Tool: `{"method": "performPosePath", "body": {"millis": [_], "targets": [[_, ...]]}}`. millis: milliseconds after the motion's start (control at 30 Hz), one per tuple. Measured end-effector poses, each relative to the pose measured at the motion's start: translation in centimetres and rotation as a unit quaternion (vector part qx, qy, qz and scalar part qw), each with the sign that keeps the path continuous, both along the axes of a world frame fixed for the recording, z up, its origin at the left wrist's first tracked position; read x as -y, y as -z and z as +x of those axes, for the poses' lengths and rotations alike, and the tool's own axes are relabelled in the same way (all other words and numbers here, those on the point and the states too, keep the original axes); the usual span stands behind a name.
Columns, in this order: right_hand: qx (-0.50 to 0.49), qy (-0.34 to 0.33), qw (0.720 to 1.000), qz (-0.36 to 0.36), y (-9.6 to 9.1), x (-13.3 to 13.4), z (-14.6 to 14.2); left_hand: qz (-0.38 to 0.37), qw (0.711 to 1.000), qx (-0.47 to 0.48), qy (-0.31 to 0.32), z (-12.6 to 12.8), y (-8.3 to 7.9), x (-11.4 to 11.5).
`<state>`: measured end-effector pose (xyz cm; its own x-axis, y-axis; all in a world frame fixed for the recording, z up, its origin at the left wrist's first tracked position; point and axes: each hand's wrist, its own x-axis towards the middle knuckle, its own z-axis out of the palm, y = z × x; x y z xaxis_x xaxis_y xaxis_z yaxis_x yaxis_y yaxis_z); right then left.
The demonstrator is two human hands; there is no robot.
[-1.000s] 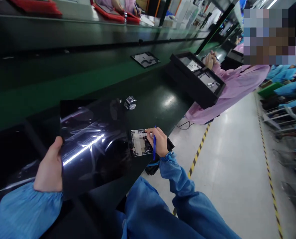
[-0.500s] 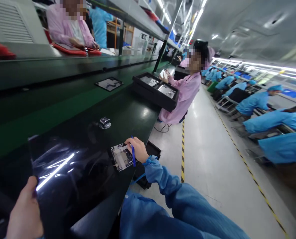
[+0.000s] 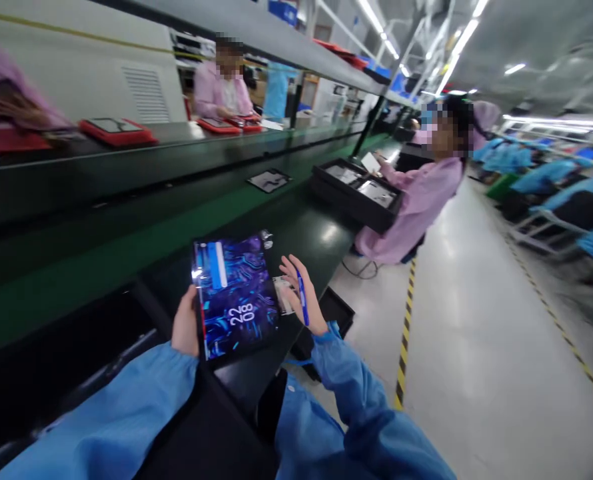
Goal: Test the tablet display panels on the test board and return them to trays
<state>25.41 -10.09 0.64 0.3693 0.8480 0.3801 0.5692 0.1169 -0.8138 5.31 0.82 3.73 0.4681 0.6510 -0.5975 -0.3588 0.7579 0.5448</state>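
Observation:
My left hand [image 3: 185, 323] grips the left edge of a tablet screen [image 3: 241, 287], which is lit with a blue and purple wallpaper and a clock reading 22 08. A blue pen [image 3: 302, 293] is tucked in my right hand [image 3: 306, 290], whose fingers are partly spread. That hand hovers by the screen's right edge, over a pale flat panel with electronic parts [image 3: 282, 287], mostly covered by hand and screen. Behind the screen's top right corner sits a small shiny metal piece [image 3: 266, 239].
A flat panel [image 3: 269, 180] lies on the green bench further along. Beyond it stands a black divided tray [image 3: 356, 200], with a co-worker in pink [image 3: 421, 193] beside it. Red trays [image 3: 116, 132] line the opposite bench. A black bin [image 3: 339, 310] is below the bench edge.
The screen, dark before, is now lit and has come right, partly over the electronics panel. My right hand has lifted off that panel and its fingers have spread, pen still held. The view has turned left.

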Motion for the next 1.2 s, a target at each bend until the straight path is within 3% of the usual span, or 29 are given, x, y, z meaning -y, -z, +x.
{"method": "performPosePath", "body": {"millis": [67,133,300,467,767,967,1067,1200], "targets": [[-0.1,-0.091,0.991,0.016,-0.6,-0.2,-1.7,-0.011,1.0,0.017,-0.019,0.3,-0.2,0.1],[-0.156,-0.121,0.98,0.023,-0.6,-0.4,-2.5,-0.013,0.999,0.039,-0.023,0.5,-0.3,0.3],[-0.209,-0.051,0.975,0.06,0.2,-1.2,-2.7,-0.036,0.998,0.046,-0.013,0.5,-0.3,0.5],[-0.162,-0.003,0.987,0.015,0.7,-1.6,-3.6,-0.022,0.999,-0.02,-0.039,0.4,-0.1,0.4],[-0.142,0.005,0.989,0.026,0.5,-1.0,-4.2,-0.033,0.999,-0.006,-0.038,0.2,0.5,0.5],[-0.104,0.053,0.992,0.055,-1.0,-2.4,-0.8,-0.043,0.999,-0.01,-0.032,0.2,-0.2,0.6],[-0.05,0.067,0.996,0.014,-3.3,-4.4,2.2,-0.035,0.999,-0.021,-0.02,0.2,-0.4,0.6],[0.102,0.032,0.99,-0.088,-6.3,-6.8,5.2,-0.041,0.998,-0.039,-0.013,0.2,-0.2,0.8]]}}
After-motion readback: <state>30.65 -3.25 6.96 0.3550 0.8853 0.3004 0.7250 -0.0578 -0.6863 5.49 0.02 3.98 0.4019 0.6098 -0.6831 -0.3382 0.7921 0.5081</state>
